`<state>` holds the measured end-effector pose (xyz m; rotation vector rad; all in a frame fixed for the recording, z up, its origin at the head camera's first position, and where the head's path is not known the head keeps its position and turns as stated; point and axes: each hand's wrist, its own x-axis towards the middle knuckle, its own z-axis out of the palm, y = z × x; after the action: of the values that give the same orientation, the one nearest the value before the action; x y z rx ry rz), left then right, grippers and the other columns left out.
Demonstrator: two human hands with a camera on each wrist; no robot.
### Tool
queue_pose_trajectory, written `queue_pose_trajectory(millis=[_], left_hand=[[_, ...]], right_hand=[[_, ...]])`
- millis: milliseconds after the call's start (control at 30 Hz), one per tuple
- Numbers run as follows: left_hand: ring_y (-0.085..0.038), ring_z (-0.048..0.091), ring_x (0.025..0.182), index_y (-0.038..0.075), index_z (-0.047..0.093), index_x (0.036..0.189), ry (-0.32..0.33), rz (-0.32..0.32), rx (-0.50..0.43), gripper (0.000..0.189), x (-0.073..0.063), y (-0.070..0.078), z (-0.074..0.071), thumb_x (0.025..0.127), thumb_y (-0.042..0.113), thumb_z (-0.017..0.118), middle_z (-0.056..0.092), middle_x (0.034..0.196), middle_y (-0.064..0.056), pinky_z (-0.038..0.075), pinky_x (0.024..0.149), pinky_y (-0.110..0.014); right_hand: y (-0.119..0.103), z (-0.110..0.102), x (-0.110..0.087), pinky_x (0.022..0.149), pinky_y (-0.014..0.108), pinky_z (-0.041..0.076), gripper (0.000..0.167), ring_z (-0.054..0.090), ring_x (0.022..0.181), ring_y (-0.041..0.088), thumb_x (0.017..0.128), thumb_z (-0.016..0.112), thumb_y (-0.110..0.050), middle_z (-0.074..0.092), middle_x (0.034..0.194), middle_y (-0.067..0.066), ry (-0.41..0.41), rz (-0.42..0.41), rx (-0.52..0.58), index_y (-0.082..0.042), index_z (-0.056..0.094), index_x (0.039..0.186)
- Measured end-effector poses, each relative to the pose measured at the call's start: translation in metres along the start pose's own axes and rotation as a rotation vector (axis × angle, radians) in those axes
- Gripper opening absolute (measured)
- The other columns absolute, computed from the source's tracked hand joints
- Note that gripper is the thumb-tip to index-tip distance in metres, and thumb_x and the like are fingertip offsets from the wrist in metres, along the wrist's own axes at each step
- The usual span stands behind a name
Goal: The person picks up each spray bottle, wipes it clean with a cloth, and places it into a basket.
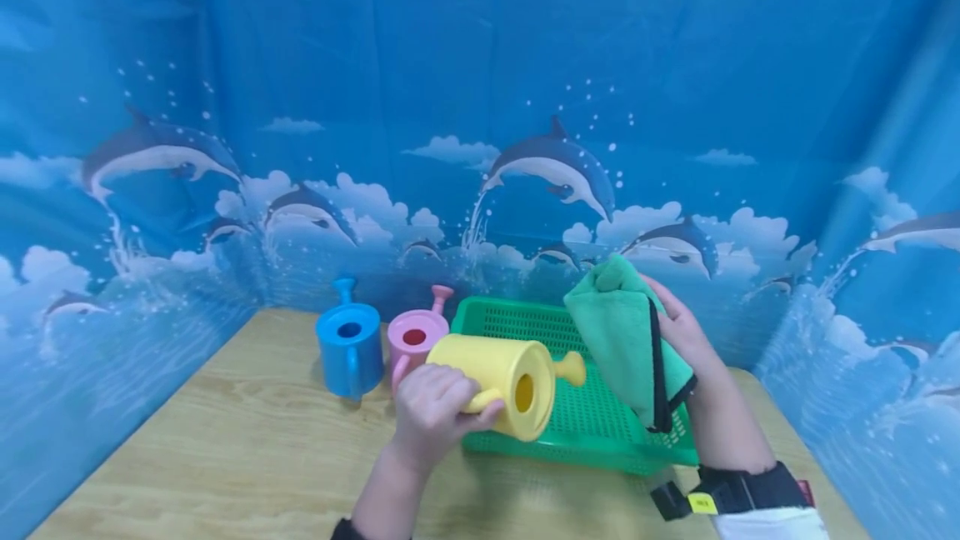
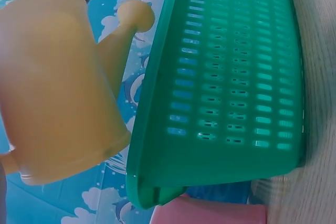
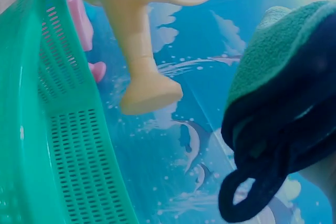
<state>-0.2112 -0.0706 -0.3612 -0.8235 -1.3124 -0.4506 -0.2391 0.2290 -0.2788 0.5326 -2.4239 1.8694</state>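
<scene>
By its handle, my left hand [image 1: 438, 407] grips a yellow watering can [image 1: 487, 365], tilted on its side with the spout to the right. The can hangs over the left part of a green plastic basket [image 1: 570, 452]. My right hand [image 1: 686, 327] holds a folded green cloth [image 1: 618, 340] with black edging above the basket's right part; most of its fingers are hidden behind the cloth. In the right wrist view the cloth's black loop [image 3: 244, 198] dangles, and the can's spout [image 3: 139, 61] points down, apart from the cloth.
A blue watering can [image 1: 351, 357] and a pink watering can [image 1: 416, 327] stand upright on the wooden table [image 1: 225, 440], left of the basket. Behind the table and at both sides hangs a blue curtain [image 1: 450, 65] printed with dolphins.
</scene>
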Motion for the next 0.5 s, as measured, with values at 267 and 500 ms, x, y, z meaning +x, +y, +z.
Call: queue_pose_trajectory(millis=[267,500], left_hand=[[-0.014,0.044,0.044,0.007,0.053,0.064,0.024,-0.250,0.117,0.047,-0.002,0.004,0.000,0.097,0.041,0.055,0.051,0.053,0.000,0.036,0.045,-0.022],[-0.018,0.047,0.048,0.001,0.057,0.072,0.068,-0.606,0.088,0.049,-0.002,0.010,-0.002,0.097,0.043,0.053,0.054,0.057,-0.008,0.043,0.047,-0.022]], right_hand=[[0.025,-0.010,-0.027,0.089,0.010,0.039,0.027,0.020,0.141,0.026,0.105,0.038,-0.030,0.008,0.159,0.018,0.088,0.033,0.004,-0.049,0.038,0.124],[0.056,-0.009,-0.050,0.087,0.007,0.037,0.029,0.026,0.140,0.022,0.105,0.040,-0.029,0.031,0.146,-0.010,0.166,0.119,0.016,-0.057,0.041,0.113]])
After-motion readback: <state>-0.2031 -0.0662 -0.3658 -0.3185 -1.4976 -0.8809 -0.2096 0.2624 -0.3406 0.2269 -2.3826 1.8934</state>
